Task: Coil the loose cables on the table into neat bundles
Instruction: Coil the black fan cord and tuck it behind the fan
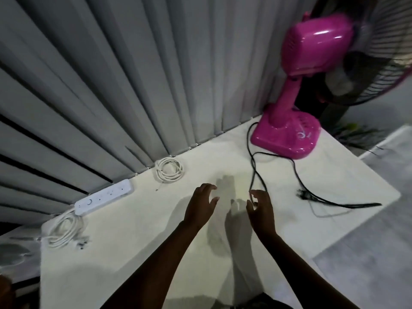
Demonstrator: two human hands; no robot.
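Blinds (111, 85) of pale grey vertical slats fill the space beyond both hands, hanging down to the far edge of a smooth, matte white table (138, 253) with rounded corners. One glossy magenta plastic fan (312, 63) stands ahead and to the right of the right hand, its dark wire cage blurred at the frame's edge and its flat, rounded base resting on the tabletop.

Three cable runs can be counted. One loose black cable (253, 166) leaves the fan base, loops across the table and passes right at the fingertips of the right hand (259, 211); it runs on to the right of that hand, where a dark plug (304, 194) lies (the picture is smeared there, so its shape is unclear). The right hand's fingers are curled around the cord, though whether they actually pinch it cannot be told. The left hand (201, 205) hovers just beside it with fingers spread and curved, holding nothing.

Beyond and left of the left hand lies one thin white cable (169, 169) wound in a round coil. Further left sits one long white power strip (103, 197), and its thicker white cord (63, 230) lies bundled in an oval near the table's corner.
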